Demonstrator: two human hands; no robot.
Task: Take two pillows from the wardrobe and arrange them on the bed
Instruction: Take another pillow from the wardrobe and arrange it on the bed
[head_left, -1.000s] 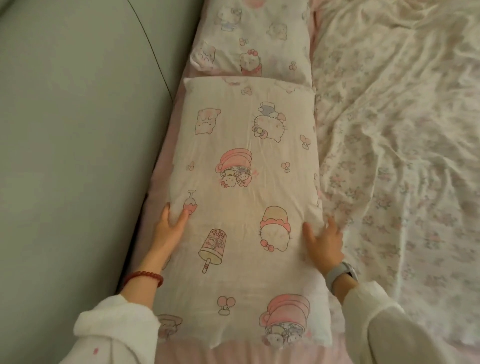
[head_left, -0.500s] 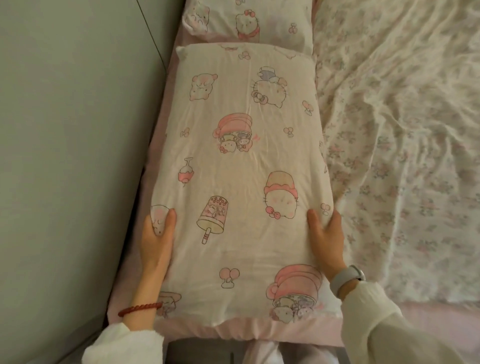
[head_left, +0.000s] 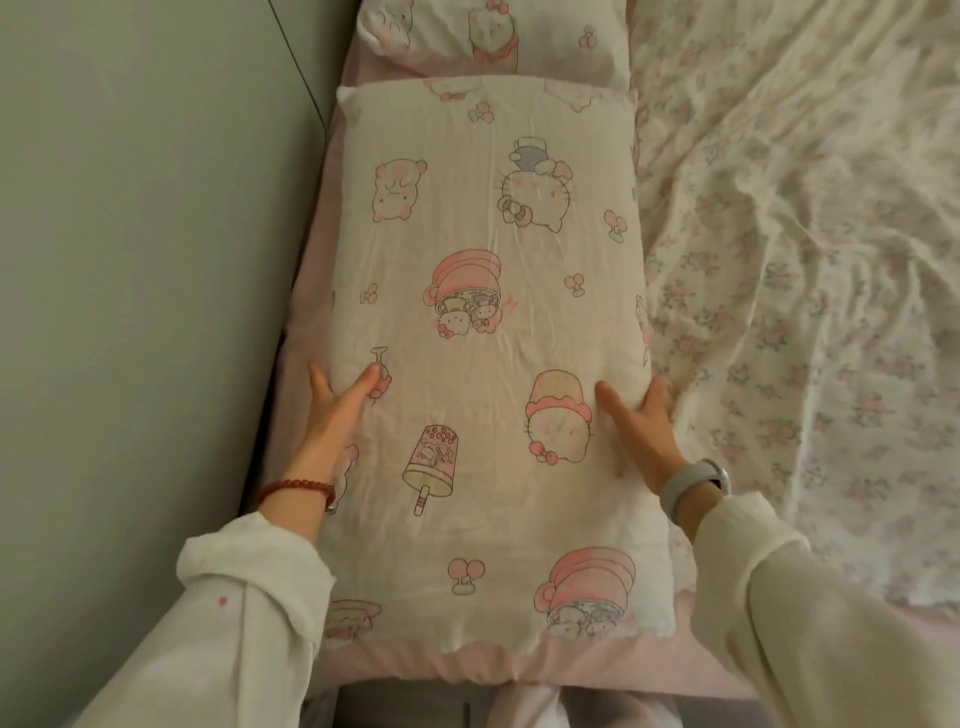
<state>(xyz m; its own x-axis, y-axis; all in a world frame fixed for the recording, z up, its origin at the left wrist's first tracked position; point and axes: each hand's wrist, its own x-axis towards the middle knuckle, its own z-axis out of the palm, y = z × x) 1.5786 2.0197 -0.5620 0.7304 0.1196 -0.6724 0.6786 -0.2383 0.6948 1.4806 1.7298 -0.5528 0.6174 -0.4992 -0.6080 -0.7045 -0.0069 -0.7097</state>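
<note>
You are looking down at a bed (head_left: 332, 249) whose left edge runs along a smooth, pale grey-green wall (head_left: 130, 260), with a thin dark seam curving across the wall near the top. A pink sheet shows as a narrow strip along that left edge and again at the bed's near edge. The right side of the bed is covered by a rumpled floral quilt (head_left: 805, 260), white with small faded pink sprigs, creased into many soft ridges.

The near pillow (head_left: 483, 332) lies lengthwise along the left edge of the bed, a plump rectangle in thin, slightly wrinkled white cotton printed with pink cartoon characters, cherries and a drink cup. Its far end touches the second pillow (head_left: 493, 36) in the same print, which sits at the bed's far left corner and is cut off by the top of the view.

Your left hand (head_left: 332, 410) clasps the near pillow's left side — thumb on top, the other fingers hidden behind the edge. Your right hand (head_left: 641, 426) grips the right side the same way, thumb pressed into the fabric. A red bead bracelet (head_left: 296, 488) circles the left wrist, a pale watch (head_left: 691, 483) the right; both sleeves are fuzzy cream fabric.
</note>
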